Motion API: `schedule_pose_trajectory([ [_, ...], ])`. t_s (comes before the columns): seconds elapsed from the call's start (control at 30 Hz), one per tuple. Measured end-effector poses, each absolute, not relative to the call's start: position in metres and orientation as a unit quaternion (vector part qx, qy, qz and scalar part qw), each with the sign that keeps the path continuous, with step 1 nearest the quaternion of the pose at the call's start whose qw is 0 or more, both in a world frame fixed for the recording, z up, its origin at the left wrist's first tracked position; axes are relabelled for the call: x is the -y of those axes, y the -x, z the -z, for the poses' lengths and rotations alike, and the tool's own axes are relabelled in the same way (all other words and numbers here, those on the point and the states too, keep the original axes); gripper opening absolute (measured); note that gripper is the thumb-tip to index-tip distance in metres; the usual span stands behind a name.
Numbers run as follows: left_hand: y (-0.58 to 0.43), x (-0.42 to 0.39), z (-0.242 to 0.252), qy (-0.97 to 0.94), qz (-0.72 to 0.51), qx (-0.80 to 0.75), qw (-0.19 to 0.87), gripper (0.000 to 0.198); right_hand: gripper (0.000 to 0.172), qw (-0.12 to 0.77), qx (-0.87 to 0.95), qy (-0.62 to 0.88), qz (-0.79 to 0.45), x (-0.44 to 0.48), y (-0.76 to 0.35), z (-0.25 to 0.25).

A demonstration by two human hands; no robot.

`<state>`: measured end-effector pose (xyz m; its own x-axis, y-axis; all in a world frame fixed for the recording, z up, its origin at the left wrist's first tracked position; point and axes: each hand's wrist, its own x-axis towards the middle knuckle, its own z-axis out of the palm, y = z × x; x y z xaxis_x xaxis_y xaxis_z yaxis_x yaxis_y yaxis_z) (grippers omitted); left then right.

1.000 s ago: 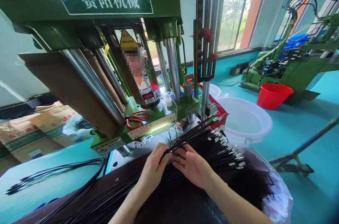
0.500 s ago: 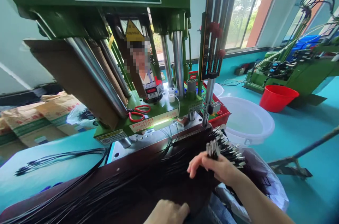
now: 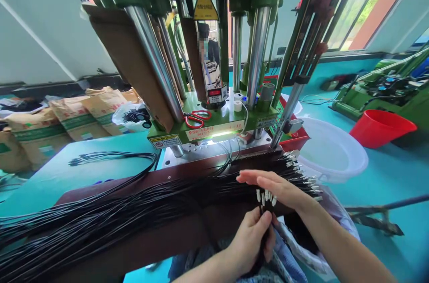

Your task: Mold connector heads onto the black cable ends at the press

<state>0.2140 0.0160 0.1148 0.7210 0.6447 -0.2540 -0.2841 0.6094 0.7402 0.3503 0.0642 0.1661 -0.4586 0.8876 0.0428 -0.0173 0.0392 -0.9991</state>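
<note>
The left hand (image 3: 250,240) grips a small bundle of black wires (image 3: 264,200) low in front of the counter (image 3: 140,180), fingers pressed shut around it with the metal tips pointing up. The right hand (image 3: 278,187) lies above them with fingers spread flat, touching the wire pile (image 3: 134,207) that spans the counter before the press (image 3: 208,131). For a clean step, keep the tips level and together, hold the bundle firmly below them, and part loose strands from the pile without snagging.
</note>
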Motion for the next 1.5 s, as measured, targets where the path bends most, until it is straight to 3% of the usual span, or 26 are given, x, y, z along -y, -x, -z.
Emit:
schedule_pose_trajectory([
  [0.07,-0.218,-0.02,-0.118,-0.337,-0.277,-0.29,0.852,0.043,0.038,0.263,0.696,0.381,-0.549,-0.067,-0.353,-0.176],
  [0.13,-0.223,-0.024,-0.122,-0.309,-0.289,-0.317,0.849,0.048,0.047,0.202,0.729,0.395,-0.521,-0.066,-0.352,-0.181],
  [0.2,-0.227,-0.026,-0.124,-0.292,-0.299,-0.329,0.847,0.052,0.052,0.189,0.734,0.39,-0.522,-0.065,-0.349,-0.18],
  [0.33,-0.229,-0.032,-0.124,-0.285,-0.304,-0.355,0.837,0.053,0.042,0.185,0.756,0.364,-0.511,-0.08,-0.356,-0.171],
  [0.47,-0.221,-0.047,-0.124,-0.277,-0.36,-0.381,0.805,0.054,0.034,0.121,0.819,0.537,-0.162,-0.121,-0.384,-0.157],
  [0.57,-0.212,-0.056,-0.124,-0.273,-0.401,-0.379,0.788,0.052,0.03,0.035,0.803,0.595,-0.026,-0.15,-0.403,-0.147],
  [0.77,-0.205,-0.06,-0.118,-0.285,-0.428,-0.381,0.768,0.049,0.021,-0.058,0.812,0.581,0.018,-0.162,-0.407,-0.149],
  [0.97,-0.204,-0.059,-0.116,-0.317,-0.397,-0.39,0.768,0.051,0.011,-0.093,0.791,0.601,-0.061,-0.119,-0.413,-0.175],
  [1.07,-0.207,-0.059,-0.121,-0.332,-0.37,-0.392,0.774,0.049,0.018,0.003,0.709,0.641,-0.295,-0.081,-0.412,-0.167],
  [1.17,-0.215,-0.057,-0.124,-0.362,-0.328,-0.393,0.779,0.046,0.027,0.243,0.528,0.605,-0.544,-0.046,-0.398,-0.143],
  [1.3,-0.225,-0.056,-0.122,-0.412,-0.264,-0.389,0.781,0.043,0.035,0.449,0.411,0.561,-0.562,-0.025,-0.371,-0.113],
  [1.5,-0.227,-0.056,-0.119,-0.418,-0.214,-0.357,0.808,0.042,0.04,0.517,0.403,0.559,-0.508,-0.025,-0.363,-0.104],
])
